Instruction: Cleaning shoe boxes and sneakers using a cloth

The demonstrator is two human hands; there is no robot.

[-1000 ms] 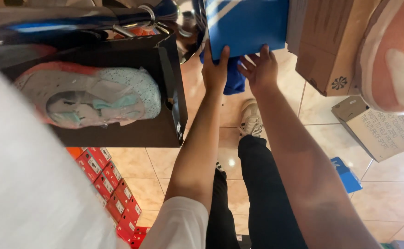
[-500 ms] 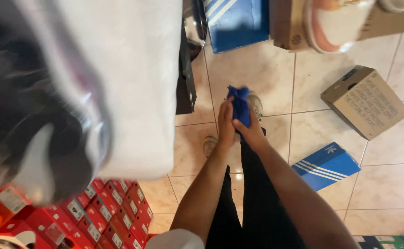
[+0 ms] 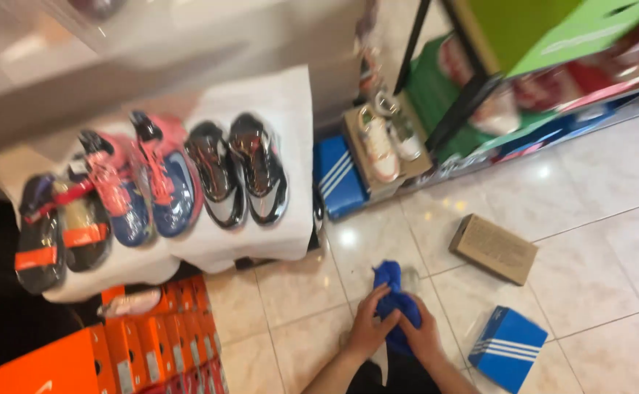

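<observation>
Low in the head view, my left hand [image 3: 367, 330] and my right hand [image 3: 421, 337] are both closed around a crumpled blue cloth [image 3: 391, 292], held above the beige tiled floor [image 3: 597, 241]. The cloth bunches up between my palms and sticks out above my fingers. Just right of my hands a blue shoebox with white stripes [image 3: 507, 349] lies on the tiles.
A brown cardboard box [image 3: 493, 248] lies on the floor beyond. A white display stand [image 3: 275, 241] carries several shoes [image 3: 239, 171]. Orange and red shoeboxes [image 3: 115, 350] stack at lower left. A blue box [image 3: 340, 181], white sneakers [image 3: 389, 142] and a black-framed rack [image 3: 465, 102] stand behind.
My hands have come down from a blue box overhead to floor level and now clasp the blue cloth. My view has swung down and back, bringing the shoe display into sight.
</observation>
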